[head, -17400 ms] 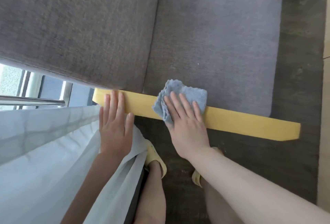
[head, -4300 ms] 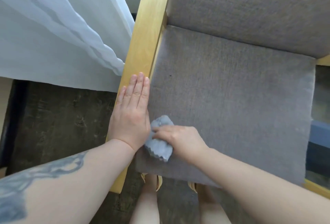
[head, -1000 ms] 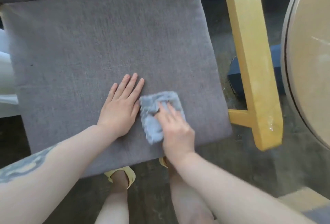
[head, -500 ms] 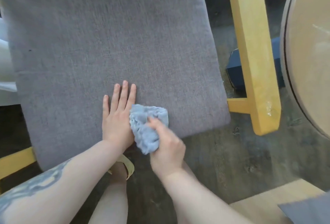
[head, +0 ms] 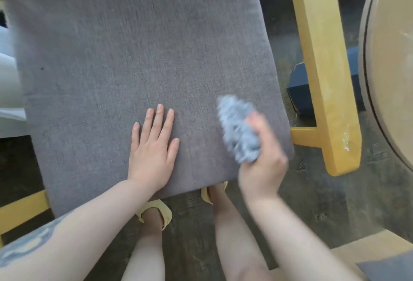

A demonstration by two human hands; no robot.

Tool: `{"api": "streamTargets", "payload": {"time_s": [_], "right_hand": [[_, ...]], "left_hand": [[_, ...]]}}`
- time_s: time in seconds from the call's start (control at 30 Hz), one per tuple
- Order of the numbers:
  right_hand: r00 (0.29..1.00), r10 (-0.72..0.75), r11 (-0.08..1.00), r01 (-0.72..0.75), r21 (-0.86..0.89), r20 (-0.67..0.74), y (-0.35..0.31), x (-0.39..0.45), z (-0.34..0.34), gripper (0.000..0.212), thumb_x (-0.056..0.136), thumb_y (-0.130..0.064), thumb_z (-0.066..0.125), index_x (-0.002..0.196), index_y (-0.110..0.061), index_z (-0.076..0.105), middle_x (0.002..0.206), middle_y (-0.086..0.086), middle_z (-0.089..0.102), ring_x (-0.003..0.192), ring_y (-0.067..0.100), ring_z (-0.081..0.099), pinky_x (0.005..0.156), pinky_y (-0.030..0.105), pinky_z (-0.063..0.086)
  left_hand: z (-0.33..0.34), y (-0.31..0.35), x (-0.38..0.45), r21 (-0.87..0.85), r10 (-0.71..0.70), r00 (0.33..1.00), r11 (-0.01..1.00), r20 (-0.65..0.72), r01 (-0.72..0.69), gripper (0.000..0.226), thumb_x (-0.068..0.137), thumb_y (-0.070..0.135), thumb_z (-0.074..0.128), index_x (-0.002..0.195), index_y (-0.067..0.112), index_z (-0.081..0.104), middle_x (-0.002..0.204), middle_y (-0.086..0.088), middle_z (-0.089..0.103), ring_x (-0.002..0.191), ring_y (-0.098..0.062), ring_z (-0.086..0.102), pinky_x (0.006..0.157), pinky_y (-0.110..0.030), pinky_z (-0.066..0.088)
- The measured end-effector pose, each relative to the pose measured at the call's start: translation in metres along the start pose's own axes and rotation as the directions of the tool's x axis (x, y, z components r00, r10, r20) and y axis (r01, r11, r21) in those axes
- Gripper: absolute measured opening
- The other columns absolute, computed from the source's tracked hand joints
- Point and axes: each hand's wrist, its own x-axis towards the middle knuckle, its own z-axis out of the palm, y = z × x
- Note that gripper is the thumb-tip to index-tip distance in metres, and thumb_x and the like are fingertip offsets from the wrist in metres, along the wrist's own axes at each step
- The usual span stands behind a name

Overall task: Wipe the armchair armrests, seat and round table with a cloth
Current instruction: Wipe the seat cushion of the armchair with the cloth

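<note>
Change since half a second ago: the right hand (head: 260, 157) has pulled away from the left hand and carried the cloth (head: 238, 129) toward the lower right of the seat (head: 143, 52), near its front right corner. The cloth was pressed against the cushion beside the left hand; now it is bunched and blurred with motion, and contact with the fabric cannot be confirmed.

Judgement: the seat pass looks close to finished. The direction of travel suggests the yellow wooden armrest (head: 321, 61) at right of frame or the round desk (head: 388, 57) at the far right edge comes next.

Hands:
- Right hand: fingers curled around the cloth, gripping it as a wad. Heavy blur; exact finger placement unreadable.
- Left hand (head: 154, 148): flat, fingers straight and slightly spread, palm down on the seat at lower centre of frame. Holds nothing; appears to serve as a brace.

Cloth location: in the right hand, over the seat's lower right area, well apart from the left hand.
</note>
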Motion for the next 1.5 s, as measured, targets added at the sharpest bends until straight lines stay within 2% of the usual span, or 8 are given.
{"api": "streamTargets", "payload": {"time_s": [0.3, 0.6, 0.77, 1.0, 1.07, 1.2, 1.37, 1.5], "right_hand": [[0.844, -0.385, 0.906, 0.423, -0.022, 0.374, -0.033, -0.042, 0.068, 0.032, 0.080, -0.008, 0.055, 0.102, -0.022, 0.073, 0.118, -0.006, 0.068, 0.109, 0.010, 0.064, 0.079, 0.026, 0.054], [0.986, -0.075, 0.982, 0.098, -0.161, 0.148, -0.052, 0.085, 0.121, 0.047, 0.067, 0.013, 0.065, 0.107, -0.012, 0.070, 0.129, 0.012, 0.061, 0.119, 0.033, 0.056, 0.094, 0.049, 0.050], [0.539, -0.636, 0.741, 0.627, 0.241, 0.552, -0.059, -0.011, 0.093, 0.028, 0.080, -0.008, 0.055, 0.098, -0.018, 0.073, 0.114, -0.002, 0.070, 0.112, 0.014, 0.062, 0.085, 0.034, 0.054], [0.942, -0.144, 0.964, 0.203, -0.170, 0.303, -0.099, 0.096, 0.162, 0.043, 0.077, 0.003, 0.062, 0.113, -0.020, 0.067, 0.132, 0.006, 0.059, 0.120, 0.023, 0.057, 0.088, 0.039, 0.052], [0.860, -0.312, 0.921, 0.379, -0.095, 0.403, -0.113, 0.045, 0.168, 0.031, 0.071, -0.004, 0.074, 0.098, -0.019, 0.072, 0.114, 0.004, 0.069, 0.104, 0.018, 0.066, 0.068, 0.030, 0.056], [0.403, -0.580, 0.735, 0.634, 0.241, 0.708, -0.114, 0.018, 0.129, 0.021, 0.076, -0.017, 0.067, 0.096, -0.024, 0.070, 0.100, -0.008, 0.071, 0.094, 0.011, 0.068, 0.059, 0.023, 0.052], [0.762, -0.396, 0.832, 0.534, -0.152, 0.512, -0.140, 0.162, 0.194, 0.031, 0.082, -0.011, 0.062, 0.111, -0.019, 0.063, 0.137, 0.016, 0.053, 0.134, 0.029, 0.040, 0.105, 0.033, 0.031], [0.691, -0.449, 0.778, 0.614, -0.133, 0.566, -0.152, 0.099, 0.215, 0.020, 0.085, -0.009, 0.053, 0.103, -0.012, 0.061, 0.111, 0.011, 0.065, 0.104, 0.030, 0.062, 0.068, 0.032, 0.047]], "left_hand": [[-0.021, -0.042, 0.024, -0.024, -0.083, 0.995, 0.996, -0.056, 0.081, 0.062, 0.094, 0.044, 0.019, 0.153, 0.025, 0.008, 0.160, 0.004, 0.001, 0.147, -0.014, -0.005, 0.117, -0.036, -0.005], [-0.046, -0.105, 0.042, -0.072, -0.337, 0.929, 0.941, -0.150, 0.330, 0.060, 0.100, 0.038, 0.028, 0.153, 0.023, 0.002, 0.161, -0.001, -0.005, 0.147, -0.019, -0.009, 0.117, -0.043, -0.004], [-0.052, -0.115, 0.050, -0.065, -0.324, 0.943, 0.945, -0.072, 0.319, 0.064, 0.100, 0.040, 0.028, 0.152, 0.024, -0.006, 0.160, 0.000, -0.014, 0.145, -0.019, -0.016, 0.115, -0.045, -0.009], [-0.054, -0.121, 0.047, -0.126, -0.278, 0.961, 0.953, -0.003, 0.275, 0.066, 0.099, 0.043, 0.024, 0.149, 0.026, -0.016, 0.157, 0.001, -0.024, 0.142, -0.017, -0.026, 0.112, -0.042, -0.017], [-0.054, -0.126, 0.043, -0.135, -0.246, 0.968, 0.962, -0.055, 0.237, 0.064, 0.099, 0.042, 0.024, 0.150, 0.026, -0.011, 0.158, 0.003, -0.019, 0.144, -0.016, -0.021, 0.113, -0.038, -0.015], [-0.050, -0.138, 0.038, -0.047, -0.228, 0.966, 0.973, -0.125, 0.224, 0.065, 0.093, 0.047, 0.009, 0.148, 0.024, -0.015, 0.156, 0.006, -0.019, 0.142, -0.010, -0.021, 0.113, -0.033, -0.018], [-0.052, -0.140, 0.046, -0.095, -0.291, 0.957, 0.952, 0.011, 0.290, 0.066, 0.097, 0.048, 0.012, 0.141, 0.025, -0.031, 0.153, 0.001, -0.034, 0.139, -0.014, -0.033, 0.112, -0.039, -0.021], [-0.059, -0.142, 0.045, -0.141, -0.267, 0.961, 0.951, 0.068, 0.274, 0.067, 0.097, 0.047, 0.015, 0.137, 0.026, -0.035, 0.150, 0.003, -0.037, 0.134, -0.011, -0.038, 0.112, -0.040, -0.021]]}}
